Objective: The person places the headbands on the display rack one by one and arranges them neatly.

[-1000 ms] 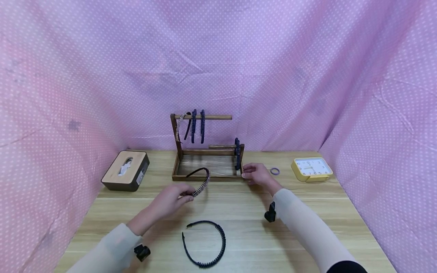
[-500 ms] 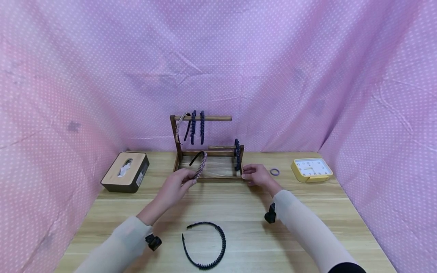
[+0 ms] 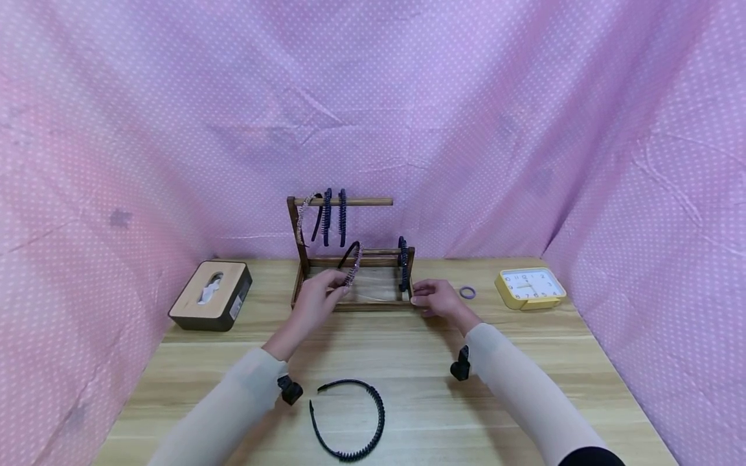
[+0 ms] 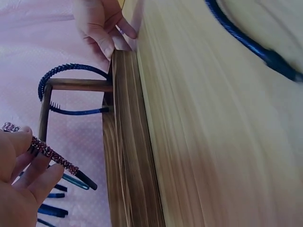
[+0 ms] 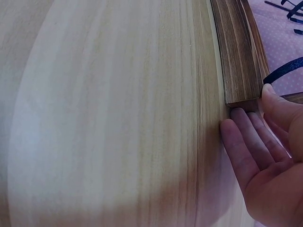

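My left hand [image 3: 322,294] pinches a pink-and-dark beaded headband [image 3: 354,266] between thumb and fingers. It holds the headband above the tray of a wooden headband rack [image 3: 373,306], near the free end of the lower bar [image 3: 381,251]. In the left wrist view the beaded headband [image 4: 52,155] slants, with one dark tip showing. My right hand [image 3: 437,298] touches the rack's right front corner; in the right wrist view its thumb meets the rim and its fairly straight fingers [image 5: 244,156] lie against the end. A dark headband [image 3: 403,264] hangs on the lower bar.
Two dark coiled headbands [image 3: 342,218] and a beaded one [image 3: 304,217] hang on the upper bar. Another dark headband [image 3: 379,414] lies in front. A tissue box [image 3: 211,294] stands left; a purple ring [image 3: 467,292] and yellow clock [image 3: 530,288] are right.
My left hand has carried the beaded headband forward, up and slightly right, from in front of the rack to over its tray by the lower bar. The right hand stays at the rack's corner.
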`<state>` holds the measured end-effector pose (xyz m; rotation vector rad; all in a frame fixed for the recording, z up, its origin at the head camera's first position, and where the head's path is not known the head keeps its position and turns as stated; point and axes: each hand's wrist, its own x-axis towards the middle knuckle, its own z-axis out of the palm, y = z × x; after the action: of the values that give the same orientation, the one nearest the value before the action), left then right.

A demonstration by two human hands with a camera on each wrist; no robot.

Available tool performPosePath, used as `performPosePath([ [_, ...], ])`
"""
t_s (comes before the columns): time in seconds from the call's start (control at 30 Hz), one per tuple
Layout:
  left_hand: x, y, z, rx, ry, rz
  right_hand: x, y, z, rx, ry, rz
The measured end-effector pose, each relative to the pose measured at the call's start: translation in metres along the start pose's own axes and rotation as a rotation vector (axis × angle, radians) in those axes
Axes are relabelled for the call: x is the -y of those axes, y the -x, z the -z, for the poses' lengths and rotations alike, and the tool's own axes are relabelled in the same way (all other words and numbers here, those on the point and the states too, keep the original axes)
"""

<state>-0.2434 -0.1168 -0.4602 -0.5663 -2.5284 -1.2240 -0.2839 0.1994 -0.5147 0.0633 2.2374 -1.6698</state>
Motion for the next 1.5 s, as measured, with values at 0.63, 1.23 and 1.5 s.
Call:
performPosePath([
  [0.63, -0.015, -0.043, -0.062, 0.014, 0.270, 0.223, 0.000, 0.000, -0.001, -0.002, 0.017, 0.007],
  [1.23, -0.024, -0.054, -0.090, 0.037, 0.348, 0.226, 0.001, -0.002, -0.003, -0.006, 0.030, 0.022],
  [1.5, -0.024, -0.056, -0.090, 0.049, 0.351, 0.277, 0.000, -0.002, -0.002, -0.012, 0.032, 0.024],
])
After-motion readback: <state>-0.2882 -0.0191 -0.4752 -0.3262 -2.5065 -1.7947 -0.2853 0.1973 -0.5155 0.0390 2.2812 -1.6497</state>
